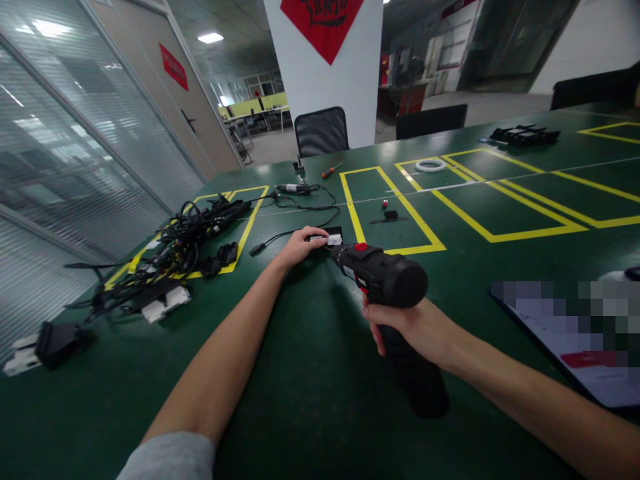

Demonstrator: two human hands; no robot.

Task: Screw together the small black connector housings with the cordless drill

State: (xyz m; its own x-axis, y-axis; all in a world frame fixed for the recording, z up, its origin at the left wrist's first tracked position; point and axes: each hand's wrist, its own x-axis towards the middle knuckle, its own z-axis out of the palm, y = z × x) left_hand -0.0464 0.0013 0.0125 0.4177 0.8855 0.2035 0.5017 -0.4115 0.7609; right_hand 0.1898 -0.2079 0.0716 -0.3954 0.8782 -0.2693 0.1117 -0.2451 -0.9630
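My right hand [413, 323] is wrapped round the grip of a black and red cordless drill [385, 273], which points forward and left. Its tip reaches a small black and white part [334, 239] on the green table [300, 373]; I cannot tell whether the two touch. My left hand [303, 245] holds that part down from the left, fingers closed over its edge. The fingers hide some of the part. A thin black cable with a plug [257, 249] lies just left of this hand.
At the left lies a heap of black cables and adapters [200, 233]. Further back are a screwdriver [330, 171], a corded tool [294, 189] and a white tape roll [430, 165]. Small black pieces [391, 215] lie inside a yellow-taped box. A tablet-like device [565, 340], partly blurred, is at right.
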